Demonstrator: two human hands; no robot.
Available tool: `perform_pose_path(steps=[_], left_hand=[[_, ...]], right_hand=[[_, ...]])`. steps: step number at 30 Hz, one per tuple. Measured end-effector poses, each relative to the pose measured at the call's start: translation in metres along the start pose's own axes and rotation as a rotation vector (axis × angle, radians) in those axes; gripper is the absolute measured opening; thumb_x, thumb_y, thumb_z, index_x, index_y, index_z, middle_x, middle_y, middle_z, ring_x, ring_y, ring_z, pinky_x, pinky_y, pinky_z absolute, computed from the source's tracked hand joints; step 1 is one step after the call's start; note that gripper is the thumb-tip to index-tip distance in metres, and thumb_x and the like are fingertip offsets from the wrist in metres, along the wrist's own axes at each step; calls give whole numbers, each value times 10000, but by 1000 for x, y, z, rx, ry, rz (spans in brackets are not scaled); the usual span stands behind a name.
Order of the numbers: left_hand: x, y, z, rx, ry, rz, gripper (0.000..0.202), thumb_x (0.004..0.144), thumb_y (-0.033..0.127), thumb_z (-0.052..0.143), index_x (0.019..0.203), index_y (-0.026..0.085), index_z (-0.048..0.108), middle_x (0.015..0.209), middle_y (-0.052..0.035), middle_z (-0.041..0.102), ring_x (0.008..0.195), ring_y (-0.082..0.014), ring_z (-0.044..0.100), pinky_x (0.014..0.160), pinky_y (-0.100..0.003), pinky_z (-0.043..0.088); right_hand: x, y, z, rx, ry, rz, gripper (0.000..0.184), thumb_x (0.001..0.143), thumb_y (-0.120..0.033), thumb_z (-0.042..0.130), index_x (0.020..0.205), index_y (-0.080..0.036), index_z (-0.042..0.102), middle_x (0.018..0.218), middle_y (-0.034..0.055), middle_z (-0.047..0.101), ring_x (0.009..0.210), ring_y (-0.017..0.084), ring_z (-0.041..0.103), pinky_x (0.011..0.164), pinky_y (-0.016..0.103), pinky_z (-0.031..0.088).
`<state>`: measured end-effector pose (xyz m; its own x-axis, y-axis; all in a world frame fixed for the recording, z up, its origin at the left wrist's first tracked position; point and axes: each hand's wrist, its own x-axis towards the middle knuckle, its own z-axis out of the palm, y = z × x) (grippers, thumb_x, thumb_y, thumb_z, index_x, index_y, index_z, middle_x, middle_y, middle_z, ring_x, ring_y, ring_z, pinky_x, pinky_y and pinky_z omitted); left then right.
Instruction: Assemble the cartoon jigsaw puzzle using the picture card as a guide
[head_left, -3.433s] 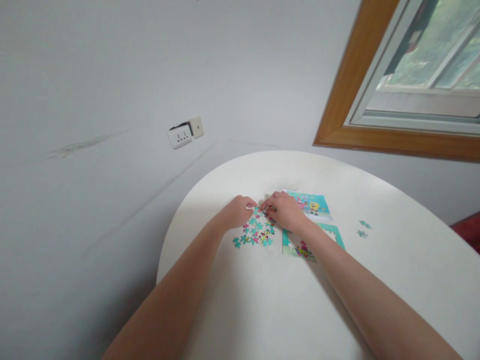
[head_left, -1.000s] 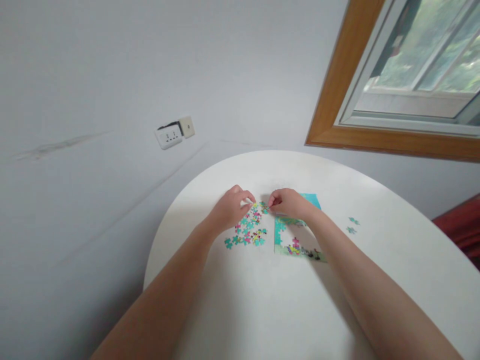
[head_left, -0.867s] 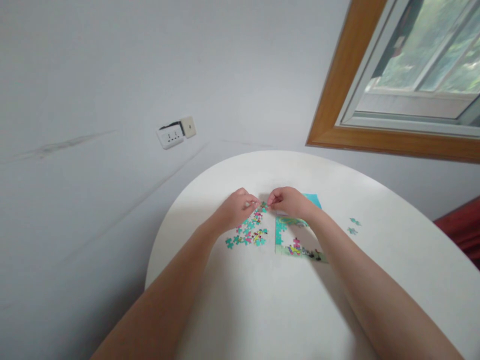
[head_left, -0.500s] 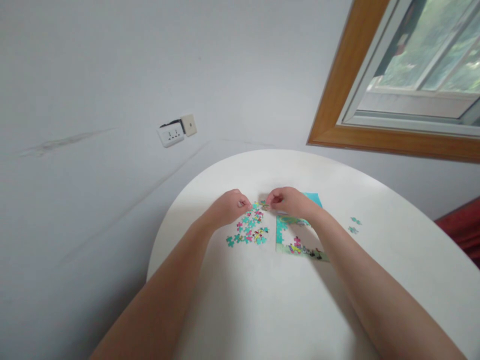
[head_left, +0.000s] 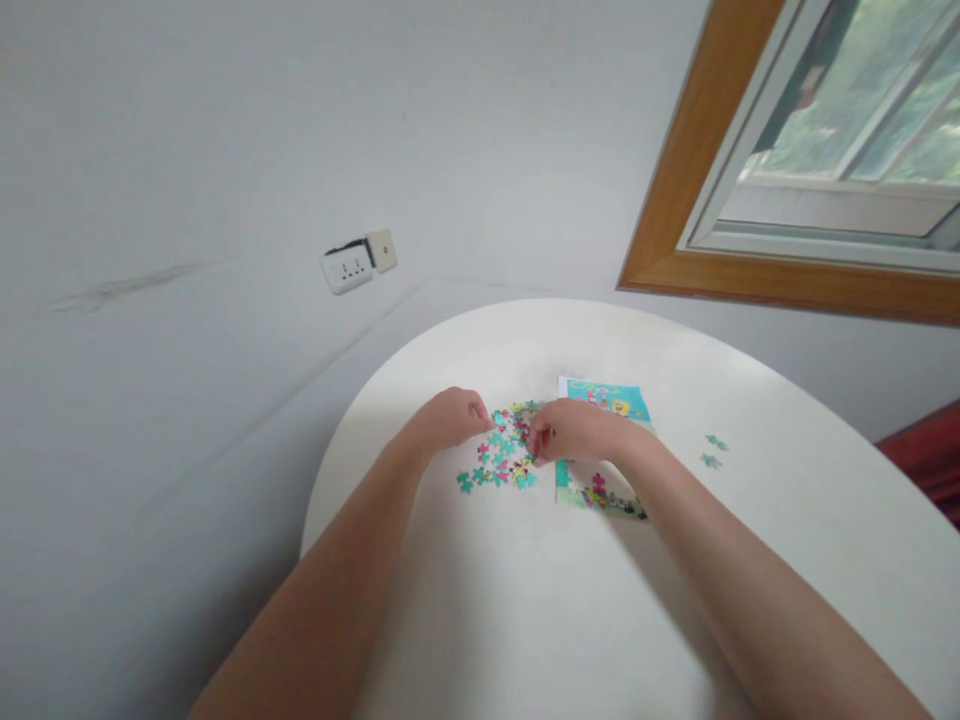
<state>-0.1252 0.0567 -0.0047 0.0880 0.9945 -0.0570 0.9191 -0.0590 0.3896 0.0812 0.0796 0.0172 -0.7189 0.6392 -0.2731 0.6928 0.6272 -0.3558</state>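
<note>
Loose jigsaw puzzle pieces, teal, pink and yellow, lie in a pile on the white table. At the pile's left edge is my left hand, fingers curled and pinched down by the pieces; what they hold, if anything, is too small to see. My right hand is on the pile's right side, closed, its fingertips pinching at a puzzle piece. It covers the middle of a partly assembled puzzle, whose lower border with a pink piece shows. Behind the hand lies a teal picture sheet with cartoon figures.
Two separate puzzle pieces lie to the right on the round white table. A wall with a socket stands behind, and a wood-framed window is at the upper right. Red cloth hangs beyond the table's right edge.
My right hand has moved nearer along the pile's right side, uncovering the picture sheet's top. My left hand has shifted slightly left and nearer, away from the pile's far end.
</note>
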Motion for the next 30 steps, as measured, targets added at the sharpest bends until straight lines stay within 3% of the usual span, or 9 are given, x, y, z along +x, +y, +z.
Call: perform_pose_path(steps=[10, 13, 18, 25, 30], left_hand=[[-1, 3, -1, 17, -10, -18, 206, 713, 283, 558, 736, 152, 716, 702, -33, 690, 660, -147, 599, 593, -218, 403], [-2, 2, -2, 27, 9, -7, 238, 731, 306, 547, 747, 150, 727, 710, -43, 695, 669, -157, 599, 604, -231, 406], [1, 0, -3, 0, 134, 76, 306, 761, 334, 510, 796, 136, 741, 772, -75, 710, 711, -174, 597, 643, -246, 417], [4, -4, 5, -221, -125, 236, 321, 741, 375, 526, 833, 164, 749, 667, -12, 681, 604, -133, 543, 548, -211, 370], [3, -5, 6, -209, -74, 209, 333, 729, 404, 541, 840, 160, 738, 666, -9, 657, 605, -128, 528, 536, -210, 355]], right_hand=[[7, 5, 3, -82, 138, 108, 132, 678, -261, 683, 800, -229, 724, 811, 8, 711, 733, 148, 617, 600, 225, 378], [7, 7, 2, -7, 155, 94, 116, 686, -235, 666, 786, -206, 718, 772, 9, 705, 700, 145, 613, 578, 220, 380], [4, 6, -1, 190, 155, 31, 148, 678, -178, 673, 821, -164, 709, 725, 10, 695, 677, 130, 614, 582, 194, 409], [9, 6, 4, 263, 192, 8, 171, 722, -141, 603, 830, -181, 728, 756, -1, 715, 702, 119, 622, 616, 189, 426], [8, 3, 4, 202, 140, 5, 180, 720, -156, 608, 830, -193, 745, 752, -1, 716, 708, 126, 620, 628, 200, 418]])
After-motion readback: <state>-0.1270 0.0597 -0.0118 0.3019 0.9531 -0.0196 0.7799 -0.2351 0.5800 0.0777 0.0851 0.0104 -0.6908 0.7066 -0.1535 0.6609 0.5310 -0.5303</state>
